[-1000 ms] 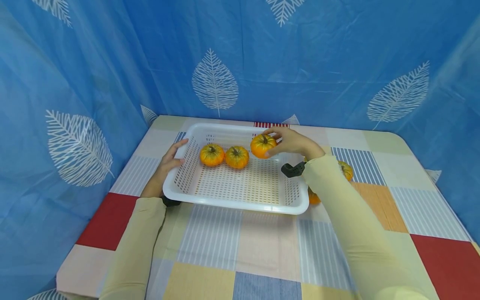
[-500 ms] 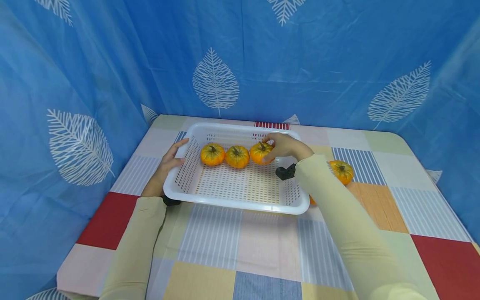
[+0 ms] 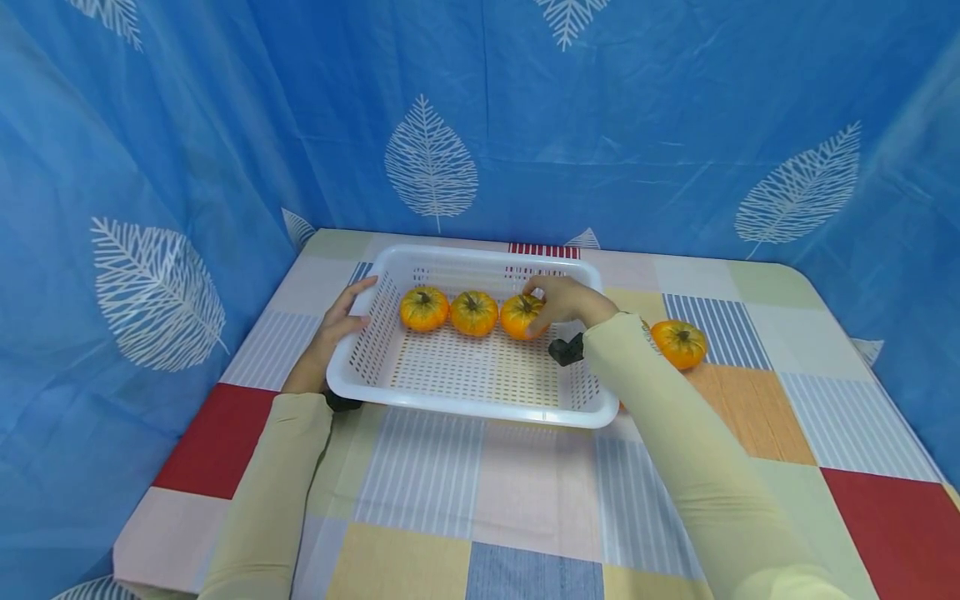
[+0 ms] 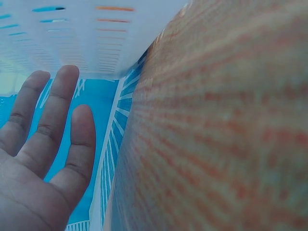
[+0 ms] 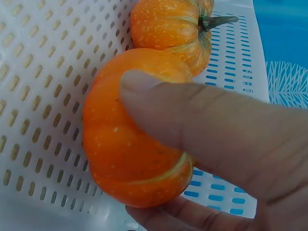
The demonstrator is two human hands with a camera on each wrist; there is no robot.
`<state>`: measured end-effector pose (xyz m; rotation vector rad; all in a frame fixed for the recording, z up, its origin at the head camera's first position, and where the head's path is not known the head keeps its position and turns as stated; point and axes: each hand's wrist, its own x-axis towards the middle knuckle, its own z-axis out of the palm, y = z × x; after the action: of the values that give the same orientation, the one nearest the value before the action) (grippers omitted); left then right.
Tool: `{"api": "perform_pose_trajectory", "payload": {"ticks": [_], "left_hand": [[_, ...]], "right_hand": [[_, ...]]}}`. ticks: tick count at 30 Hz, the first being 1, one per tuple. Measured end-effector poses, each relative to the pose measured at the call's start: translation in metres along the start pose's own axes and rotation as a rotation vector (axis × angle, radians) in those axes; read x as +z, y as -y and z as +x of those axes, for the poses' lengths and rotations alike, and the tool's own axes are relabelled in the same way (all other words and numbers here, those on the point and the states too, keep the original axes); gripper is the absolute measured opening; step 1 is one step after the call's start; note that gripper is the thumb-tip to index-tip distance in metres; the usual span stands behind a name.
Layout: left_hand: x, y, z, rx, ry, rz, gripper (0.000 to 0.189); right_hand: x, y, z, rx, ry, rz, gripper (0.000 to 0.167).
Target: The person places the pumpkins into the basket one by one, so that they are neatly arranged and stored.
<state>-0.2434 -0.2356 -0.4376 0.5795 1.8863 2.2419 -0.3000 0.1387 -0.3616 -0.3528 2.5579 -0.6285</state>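
From far away I am seeing a curtained-off space of unclear kind: blue leaf-print curtains (image 3: 585, 142) are hanging around a patchwork-covered table (image 3: 536, 500).

Blue curtain (image 3: 540, 167), white leaf prints (image 3: 431, 158), beyond right fingers (image 3: 538, 285). Patchwork tablecloth (image 3: 540, 492) below them; red patch (image 3: 217, 442) nearer and left of left fingers (image 3: 351, 295); orange patch (image 3: 753, 412) right of right fingers.

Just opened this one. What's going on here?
A person's right hand is gripping a small orange pumpkin inside a white plastic basket. It is the rightmost of three in a row, beside the middle pumpkin and the left pumpkin. The left hand is at the basket's left end, fingers extended. At least one more, the outside pumpkin, sits on the patchwork tablecloth to the right of the basket.
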Motion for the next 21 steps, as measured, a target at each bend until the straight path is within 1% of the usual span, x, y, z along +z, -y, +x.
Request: {"api": "perform_pose_trajectory", "payload": {"ticks": [8, 12, 17, 21], "left_hand": [[-0.0001, -0.0026, -0.0007, -0.006, -0.008, -0.006, 0.071], [0.0004, -0.0022, -0.0001, -0.013, -0.013, -0.013, 0.07], [0.0012, -0.0016, -0.0004, -0.007, -0.007, -0.015, 0.07], [0.0011, -0.0016, -0.0003, -0.008, -0.013, -0.006, 0.07]], "right_hand": [[0.0029, 0.0009, 0.0015, -0.018, -0.005, -0.024, 0.073], [0.0037, 0.0, 0.0018, -0.013, -0.002, -0.032, 0.072], [0.0018, -0.0005, 0.0001, -0.024, 0.014, -0.032, 0.075], [-0.0032, 0.0, -0.0036, -0.05, 0.018, -0.007, 0.077]]}}
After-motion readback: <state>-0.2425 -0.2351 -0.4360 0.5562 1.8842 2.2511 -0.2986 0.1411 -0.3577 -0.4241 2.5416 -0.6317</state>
